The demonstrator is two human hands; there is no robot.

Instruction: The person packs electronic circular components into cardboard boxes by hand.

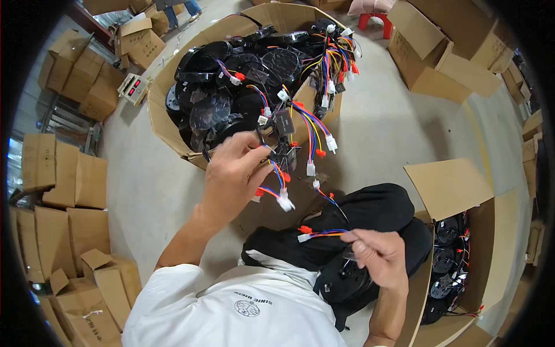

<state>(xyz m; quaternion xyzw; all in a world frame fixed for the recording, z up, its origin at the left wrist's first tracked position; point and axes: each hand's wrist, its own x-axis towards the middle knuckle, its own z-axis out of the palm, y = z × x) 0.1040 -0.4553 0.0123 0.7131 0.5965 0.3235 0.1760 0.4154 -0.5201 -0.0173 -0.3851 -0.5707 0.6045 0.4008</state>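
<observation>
My left hand (pixel 231 170) is at the near rim of a big carton, its thumb and fingers pinched on a dark cable among hanging wire bundles. White connector plugs (pixel 284 200) and red terminals hang just below those fingers. A small black tag (pixel 285 122) dangles beside them. Over my lap, my right hand (pixel 378 254) pinches a bundle of coloured wires (pixel 329 233) that ends in a white plug (pixel 304 237) and a red terminal. Below it, a black round part (pixel 347 281) rests on my leg. Another white plug (pixel 316 184) hangs on a cable above my knee.
The big carton (pixel 165 136) ahead is heaped with black round parts (pixel 214 56) and wires. At my right stands an open carton (pixel 502 248) with similar parts. Other cartons (pixel 75 179) line the left. A small device with a red display (pixel 134 89) sits beyond, near a red stool (pixel 376 23).
</observation>
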